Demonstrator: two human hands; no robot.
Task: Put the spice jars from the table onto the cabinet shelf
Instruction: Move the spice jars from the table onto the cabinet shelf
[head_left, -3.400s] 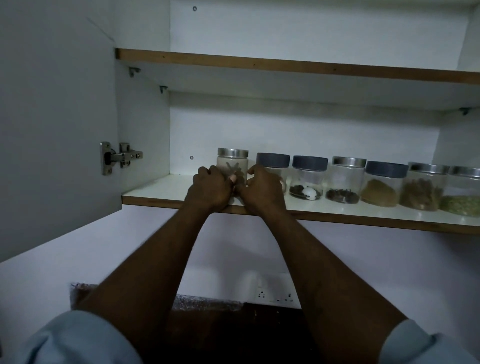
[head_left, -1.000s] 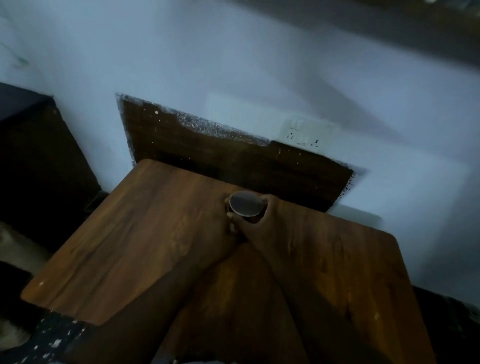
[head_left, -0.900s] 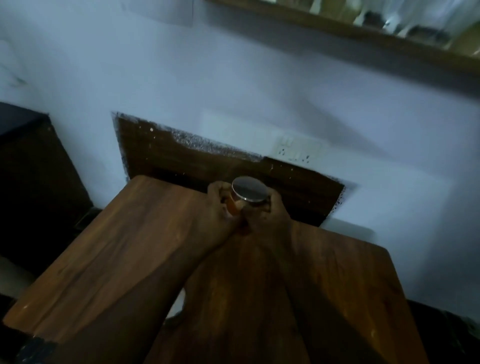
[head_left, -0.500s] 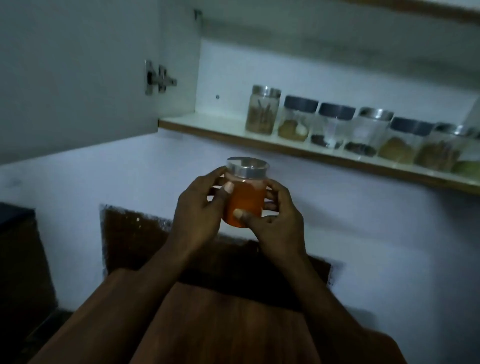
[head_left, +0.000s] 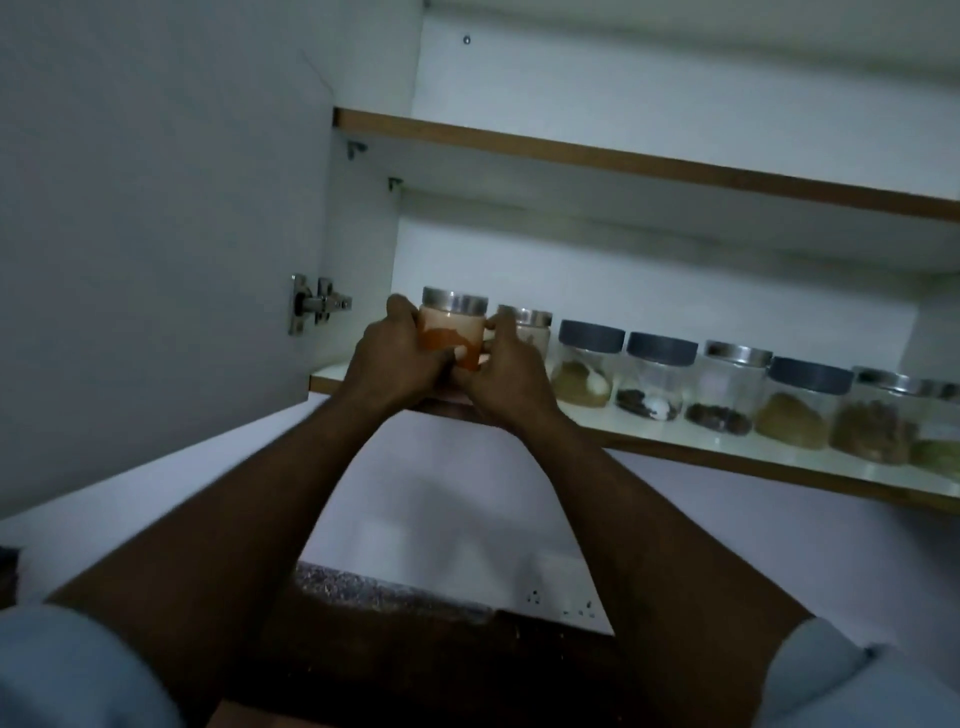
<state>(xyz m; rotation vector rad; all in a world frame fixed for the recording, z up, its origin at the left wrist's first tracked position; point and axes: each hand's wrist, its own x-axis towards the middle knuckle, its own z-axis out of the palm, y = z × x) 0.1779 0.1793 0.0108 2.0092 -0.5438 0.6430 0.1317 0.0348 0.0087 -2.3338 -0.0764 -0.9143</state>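
Observation:
A glass spice jar (head_left: 451, 332) with orange powder and a silver lid is at the left end of the lower cabinet shelf (head_left: 675, 439). My left hand (head_left: 395, 356) and my right hand (head_left: 511, 371) both wrap around it. Whether its base rests on the shelf is hidden by my fingers. Right beside it stands a silver-lidded jar (head_left: 530, 332), then a row of several more jars, some with dark grey lids (head_left: 591, 364), running to the right edge.
The cabinet door (head_left: 156, 208) stands open on the left with its hinge (head_left: 314, 309) close to my left hand. An upper shelf (head_left: 623, 161) hangs above. Below are a white wall, a socket plate (head_left: 561, 605) and the dark table edge.
Both hands have lifted the orange jar from in front of the wall up to the left end of the shelf, next to the silver-lidded jar. The view has tilted upward.

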